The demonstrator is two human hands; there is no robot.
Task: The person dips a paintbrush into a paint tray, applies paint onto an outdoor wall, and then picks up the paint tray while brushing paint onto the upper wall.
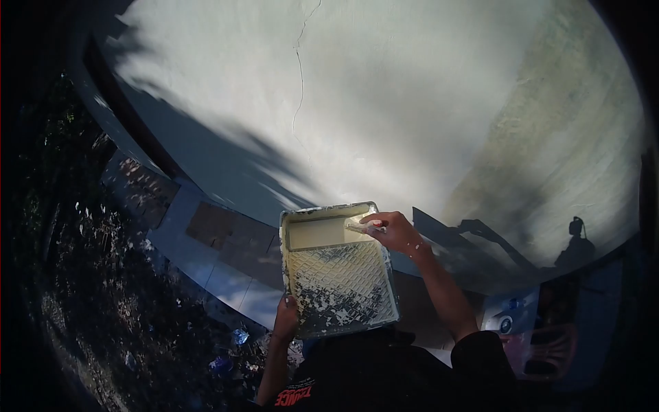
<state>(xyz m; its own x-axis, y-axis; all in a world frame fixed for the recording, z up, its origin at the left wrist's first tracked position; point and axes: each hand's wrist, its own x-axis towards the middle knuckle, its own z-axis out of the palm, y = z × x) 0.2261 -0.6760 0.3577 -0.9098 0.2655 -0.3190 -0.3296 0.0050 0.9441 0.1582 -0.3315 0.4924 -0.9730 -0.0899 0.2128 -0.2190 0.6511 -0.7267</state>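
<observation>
A paint tray [343,281] with a ridged, paint-spattered slope is held out in front of my body. Cream paint [317,234] lies in the well at its far end. My left hand [287,317] grips the tray's left edge near the close corner, its fingers partly hidden by the tray. My right hand [395,232] is closed around the handle of a paintbrush [358,226]. The brush end is at the right side of the well; whether the bristles touch the paint I cannot tell. White spots of paint mark my right wrist.
A pale wall [384,117] with a thin vertical crack rises ahead, its right part more yellowish. Shadows fall across it. Along its foot runs a tiled ledge [226,285]. Leaf-strewn ground [117,329] lies at left. A red plastic chair [551,347] stands at lower right.
</observation>
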